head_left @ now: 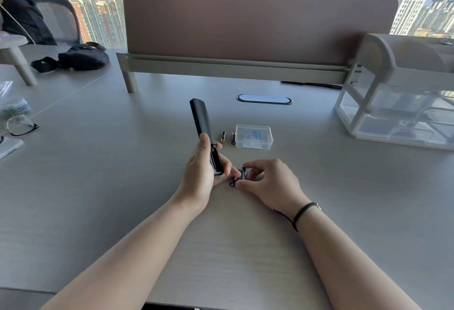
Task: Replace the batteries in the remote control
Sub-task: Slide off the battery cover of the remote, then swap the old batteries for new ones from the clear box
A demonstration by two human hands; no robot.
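My left hand (200, 174) grips a long black remote control (201, 121) by its near end, tilted up off the table with the open battery bay facing me. Just to its right, my right hand (267, 181) pinches two small purple batteries (237, 177) against the table, close to the remote's near end. Two black-and-gold batteries (223, 136) (233, 138) lie side by side on the table behind my hands. Right of them stands a small clear plastic box (254, 136) with its lid shut.
A brown divider panel (258, 22) crosses the back of the grey table (122, 199), with an oval cable port (264, 99) before it. A clear organiser (398, 103) stands at right. Glasses (19, 126), a jar and a black pouch (81, 57) lie at left.
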